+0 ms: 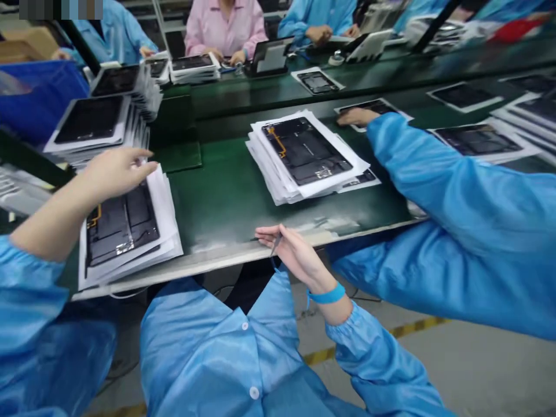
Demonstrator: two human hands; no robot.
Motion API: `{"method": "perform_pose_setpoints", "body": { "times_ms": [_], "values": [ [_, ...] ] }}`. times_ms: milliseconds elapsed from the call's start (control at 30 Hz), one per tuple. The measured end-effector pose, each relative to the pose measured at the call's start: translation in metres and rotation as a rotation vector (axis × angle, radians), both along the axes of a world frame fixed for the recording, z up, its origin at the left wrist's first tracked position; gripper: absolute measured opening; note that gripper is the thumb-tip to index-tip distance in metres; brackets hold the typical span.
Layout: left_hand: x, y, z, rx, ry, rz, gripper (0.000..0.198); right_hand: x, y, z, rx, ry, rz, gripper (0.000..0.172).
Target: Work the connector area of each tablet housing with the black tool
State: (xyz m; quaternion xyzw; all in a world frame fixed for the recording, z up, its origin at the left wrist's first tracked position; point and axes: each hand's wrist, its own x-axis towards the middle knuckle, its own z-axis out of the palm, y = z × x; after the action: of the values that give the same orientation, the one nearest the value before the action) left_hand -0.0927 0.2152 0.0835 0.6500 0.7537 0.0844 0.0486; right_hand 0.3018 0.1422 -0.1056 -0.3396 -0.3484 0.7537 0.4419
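left hand (117, 172), fingers pressed together, hovers over paper-stacked tablet panels (124, 226) on a green bench (226, 197); right hand (289, 252) pinches what looks like a slim metal pick (275, 244).

My left hand (117, 172) over a stack of tablet panels (124, 231), my right hand (291, 250) with a thin metal tool (275, 244) at the workbench edge (208, 269), a second stack (299, 156) ahead, more stacks (91, 124) behind left

You are wearing this single camera on your head, and it is looking forward and down from above your chest (208, 359), close over your left hand (117, 174) and right hand (293, 252), reaching past both across the green worktop (234, 197) toward the people (226, 29) beyond it.
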Motion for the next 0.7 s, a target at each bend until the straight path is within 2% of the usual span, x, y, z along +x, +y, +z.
{"method": "perform_pose_setpoints", "body": {
  "times_ms": [67,133,233,300,367,467,567,700],
  "values": [
    [0.05,0.052,-0.005,-0.032,-0.079,-0.138,0.063,0.005,-0.004,0.006,0.019,0.016,-0.038,0.05],
    [0.098,0.105,-0.017,-0.058,-0.156,-0.206,0.056,0.011,-0.006,0.013,0.048,0.016,-0.082,0.049],
    [0.159,0.171,-0.038,-0.062,-0.275,-0.208,0.045,0.025,-0.005,0.023,0.096,-0.018,-0.152,0.046],
    [0.187,0.201,-0.051,-0.037,-0.296,-0.216,0.039,0.037,-0.005,0.026,0.112,-0.042,-0.209,0.045],
    [0.204,0.221,-0.06,-0.019,-0.297,-0.219,0.037,0.05,-0.005,0.026,0.117,-0.061,-0.265,0.044],
    [0.211,0.237,-0.068,-0.031,-0.295,-0.202,0.039,0.065,-0.007,0.02,0.101,-0.075,-0.313,0.044],
    [0.209,0.243,-0.07,-0.078,-0.31,-0.174,0.036,0.069,-0.008,0.015,0.073,-0.058,-0.317,0.045],
    [0.209,0.238,-0.069,-0.126,-0.373,-0.143,0.032,0.061,-0.002,0.018,0.079,-0.041,-0.31,0.044]
  ]
}}
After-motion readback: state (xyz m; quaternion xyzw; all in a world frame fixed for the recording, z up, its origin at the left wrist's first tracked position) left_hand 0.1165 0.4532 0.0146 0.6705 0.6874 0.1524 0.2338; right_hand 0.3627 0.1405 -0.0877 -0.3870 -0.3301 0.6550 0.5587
